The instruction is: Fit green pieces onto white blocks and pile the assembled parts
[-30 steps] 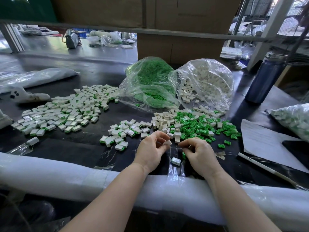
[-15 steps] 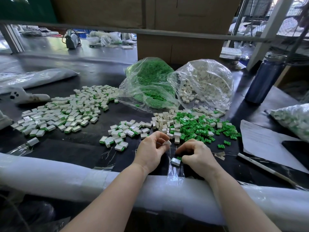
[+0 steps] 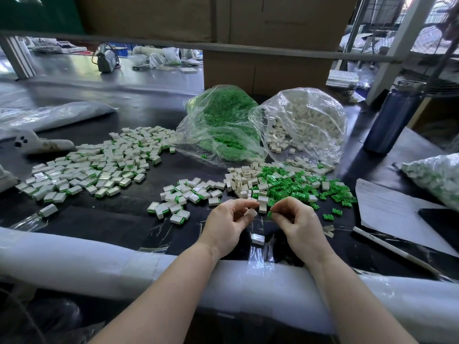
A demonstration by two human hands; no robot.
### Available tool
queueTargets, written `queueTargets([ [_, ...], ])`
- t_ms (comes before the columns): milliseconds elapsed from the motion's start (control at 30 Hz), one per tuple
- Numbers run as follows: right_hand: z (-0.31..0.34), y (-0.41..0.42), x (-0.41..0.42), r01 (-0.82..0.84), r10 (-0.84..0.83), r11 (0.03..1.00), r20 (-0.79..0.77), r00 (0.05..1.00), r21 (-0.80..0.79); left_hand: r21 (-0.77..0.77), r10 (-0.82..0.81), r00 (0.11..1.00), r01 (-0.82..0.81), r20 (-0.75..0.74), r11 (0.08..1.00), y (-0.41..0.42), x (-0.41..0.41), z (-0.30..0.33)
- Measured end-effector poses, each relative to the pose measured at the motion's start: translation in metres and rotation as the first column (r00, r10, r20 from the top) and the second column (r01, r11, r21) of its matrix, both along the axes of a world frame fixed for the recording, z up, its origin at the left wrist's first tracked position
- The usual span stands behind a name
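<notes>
White block (image 3: 250, 213) pinched, green piece (image 3: 269, 214) pinched

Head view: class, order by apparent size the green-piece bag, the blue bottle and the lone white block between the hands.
1. green-piece bag
2. blue bottle
3. lone white block, by far the smallest, though nearest the camera

The desk (image 3: 129, 219) is showing a dark, slightly glossy top, with a pale foam-like wrap (image 3: 99, 264) padding its near edge. The white blocks (image 3: 238, 184) and green pieces (image 3: 285, 184) are looking like smooth moulded plastic. Two clear bags (image 3: 305, 125) of thin, crinkled film are catching the light. A sheet of paper (image 3: 392, 207) is lying matt. The blue bottle (image 3: 392, 120) is gleaming like metal. Brown cardboard boxes (image 3: 263, 68) are looking dull.
</notes>
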State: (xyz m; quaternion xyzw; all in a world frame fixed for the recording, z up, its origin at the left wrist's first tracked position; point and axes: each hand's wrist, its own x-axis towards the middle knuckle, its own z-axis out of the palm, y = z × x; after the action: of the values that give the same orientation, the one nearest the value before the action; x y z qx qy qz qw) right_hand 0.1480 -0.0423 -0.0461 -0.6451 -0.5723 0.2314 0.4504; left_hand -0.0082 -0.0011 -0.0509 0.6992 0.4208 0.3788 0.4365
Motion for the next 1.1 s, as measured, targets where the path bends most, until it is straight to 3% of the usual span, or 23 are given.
queueTargets([
  [167, 0.0014, -0.001, -0.0012, -0.016, 0.019, 1.0, -0.111, 0.994, 0.025, -0.05, 0.025, 0.995, -0.021, 0.091, 0.999, 0.0005, -0.0025, 0.0019],
  [500, 0.0028, -0.0015, -0.0053, -0.106, 0.108, 0.994, -0.12, 0.987, 0.023, -0.172, 0.004, 0.966, 0.042, 0.259, 0.984, 0.002, -0.0015, 0.0013],
  [800, 0.006, -0.0026, -0.0087, -0.121, 0.13, 0.991, -0.25, 0.959, 0.051, -0.2, -0.062, 0.962, 0.118, 0.266, 0.973, 0.0011, 0.0011, 0.0018],
  [1100, 0.0034, -0.0015, -0.007, -0.086, 0.096, 0.995, -0.206, 0.974, 0.06, -0.209, -0.092, 0.968, 0.142, 0.235, 0.967, 0.0, 0.0017, 0.0015],
])
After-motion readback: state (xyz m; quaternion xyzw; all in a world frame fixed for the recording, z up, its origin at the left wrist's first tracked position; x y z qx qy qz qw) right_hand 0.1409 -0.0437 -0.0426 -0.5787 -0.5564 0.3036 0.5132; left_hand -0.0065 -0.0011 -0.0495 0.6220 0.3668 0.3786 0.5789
